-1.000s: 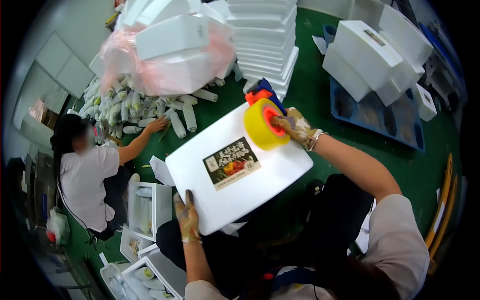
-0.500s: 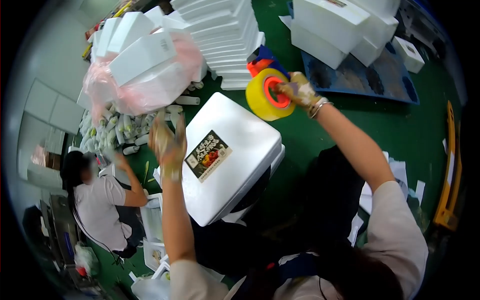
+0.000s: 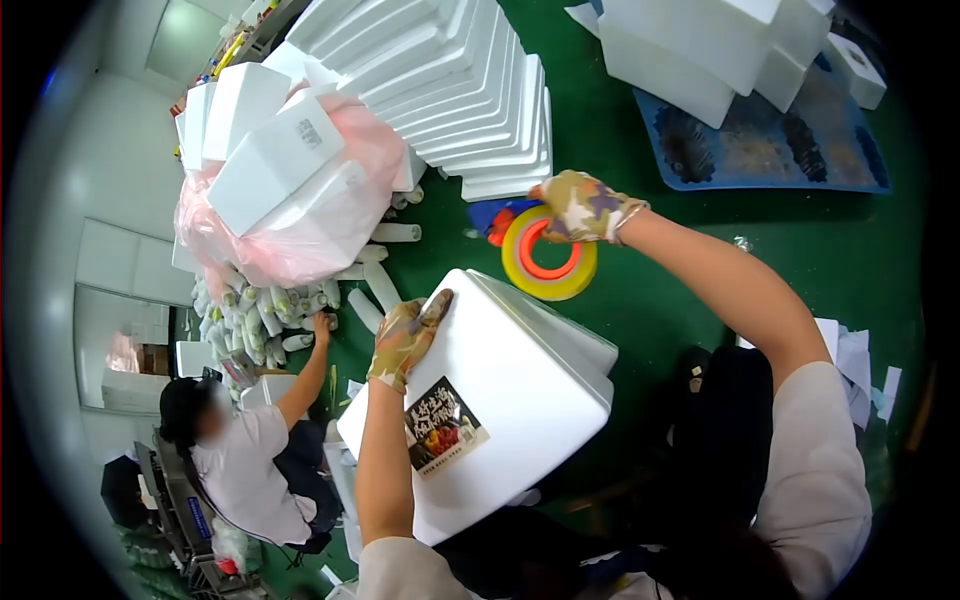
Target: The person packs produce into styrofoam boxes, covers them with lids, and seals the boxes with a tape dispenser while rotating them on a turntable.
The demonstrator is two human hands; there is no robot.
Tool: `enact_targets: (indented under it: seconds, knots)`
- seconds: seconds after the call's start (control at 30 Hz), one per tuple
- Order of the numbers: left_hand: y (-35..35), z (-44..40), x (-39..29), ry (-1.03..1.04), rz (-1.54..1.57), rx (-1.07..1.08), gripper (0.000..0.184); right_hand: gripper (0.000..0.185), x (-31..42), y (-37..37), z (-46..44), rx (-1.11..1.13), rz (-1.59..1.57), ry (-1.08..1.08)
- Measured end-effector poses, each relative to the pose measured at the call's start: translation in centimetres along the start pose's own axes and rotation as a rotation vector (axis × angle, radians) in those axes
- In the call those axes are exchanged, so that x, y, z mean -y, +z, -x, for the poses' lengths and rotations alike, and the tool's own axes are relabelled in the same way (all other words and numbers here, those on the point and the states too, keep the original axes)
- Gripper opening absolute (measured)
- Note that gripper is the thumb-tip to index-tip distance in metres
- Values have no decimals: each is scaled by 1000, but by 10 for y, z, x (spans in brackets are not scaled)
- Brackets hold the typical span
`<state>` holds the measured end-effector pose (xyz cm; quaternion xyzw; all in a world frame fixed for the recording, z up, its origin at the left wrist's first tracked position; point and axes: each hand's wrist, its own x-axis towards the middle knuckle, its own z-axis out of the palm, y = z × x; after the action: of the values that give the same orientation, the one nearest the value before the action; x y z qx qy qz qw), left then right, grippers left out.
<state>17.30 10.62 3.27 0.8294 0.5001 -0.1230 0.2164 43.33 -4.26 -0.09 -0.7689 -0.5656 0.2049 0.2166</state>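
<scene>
My left hand [image 3: 405, 340], in a camouflage-patterned glove, grips the edge of a white foam box [image 3: 520, 400] near its upper corner. The box has its lid on and sits tilted in front of my lap. A dark printed label [image 3: 440, 432] with food pictures is stuck on the lid. In my right hand [image 3: 585, 208], gloved alike, is a tape dispenser [image 3: 495, 218] with blue and red parts and a wide roll of yellow tape [image 3: 515, 265]. It hangs above the floor, just beyond the box and apart from it. My right fingertips are partly hidden.
A stack of foam lids [image 3: 470, 110] stands ahead. To its left, foam boxes with pink plastic film [image 3: 350, 200] lie over many wrapped white vegetables [image 3: 255, 315]. A co-worker [image 3: 250, 450] sits at left, reaching toward the pile. More foam boxes stand on a blue pallet [image 3: 680, 150].
My left hand has come down onto the box edge. The box has shifted right and toward me in view and turned. The tape dispenser has dropped lower, nearer the box.
</scene>
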Motion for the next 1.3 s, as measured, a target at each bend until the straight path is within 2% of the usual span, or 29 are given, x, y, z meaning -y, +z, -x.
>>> enact_targets:
  seconds: [0.03, 0.13, 0.2, 0.3, 0.33, 0.37, 0.43, 0.57, 0.63, 0.67, 0.7, 0.73, 0.77, 0.83, 0.9, 0.97, 1.0, 1.03, 1.1, 1.13, 1.17, 1.23, 1.27, 1.3]
  knots:
    - [1, -4, 1, -46, 5, 3, 67, 56, -5, 15, -15, -63, -51, -114]
    - [6, -11, 12, -3, -33, -66, 67, 57, -2, 27, -36, 22, -178, -156]
    - [6, -9, 13, 28, -31, -85, 66, 58, 0, 24, -44, 49, -137, -322]
    - [1, -4, 8, -17, -14, -64, 67, 52, 5, 7, -48, 185, -136, -346]
    - [5, -10, 18, 66, -39, -120, 67, 48, 16, -7, -44, 200, -21, -394]
    - [11, -12, 26, 149, -66, -166, 68, 52, 27, -19, -41, 316, 4, -304]
    - [-2, 0, 0, -46, -40, -53, 68, 49, 26, -16, -47, 329, 35, -358]
    - [11, -7, 22, 55, -143, -290, 74, 47, 20, -16, -20, 358, 43, -246]
    - [5, -7, 25, -43, -44, -303, 76, 47, -8, -14, 22, 217, 35, -551]
    - [7, -6, 28, -14, -16, -351, 78, 48, -12, -18, 47, 189, 101, -438]
    - [4, -7, 27, -63, -5, -287, 78, 49, -11, -25, 70, 157, 174, -332]
    - [10, -14, 39, 64, -79, -360, 78, 50, -17, -26, 77, 115, 116, -233]
    - [16, -20, 45, 80, -79, -368, 77, 51, -22, -28, 75, 64, 54, -144]
    - [18, -19, 39, 112, -81, -385, 74, 52, -12, -45, 56, -14, 34, -93]
    - [12, -9, 23, 79, 62, -299, 67, 52, -8, -40, 21, -131, 142, -226]
    - [-14, 6, -2, 161, 18, -189, 60, 53, 14, -35, -15, -91, 119, -226]
    - [-18, -11, 3, 254, 103, -199, 54, 51, 21, -29, -33, -26, 33, -191]
    - [-32, -7, -16, 303, 129, -251, 48, 51, 40, -37, -37, 119, 9, -113]
    - [20, -34, 11, 461, 163, -453, 39, 51, 36, -23, -60, 107, 31, -203]
    - [33, -30, 14, 395, -153, -529, 35, 55, 29, -13, -70, 77, 21, -225]
    - [24, -9, -13, 236, 318, -565, 46, 56, 36, -22, -64, 125, -2, -206]
    - [8, -3, -15, 136, 294, -424, 67, 58, 33, -18, -74, 208, -2, -219]
    - [10, -4, -12, 130, 296, -418, 67, 58, 33, -15, -75, 215, -4, -218]
    - [12, -5, -10, 243, 320, -484, 77, 58, 36, -16, -75, 228, -21, -209]
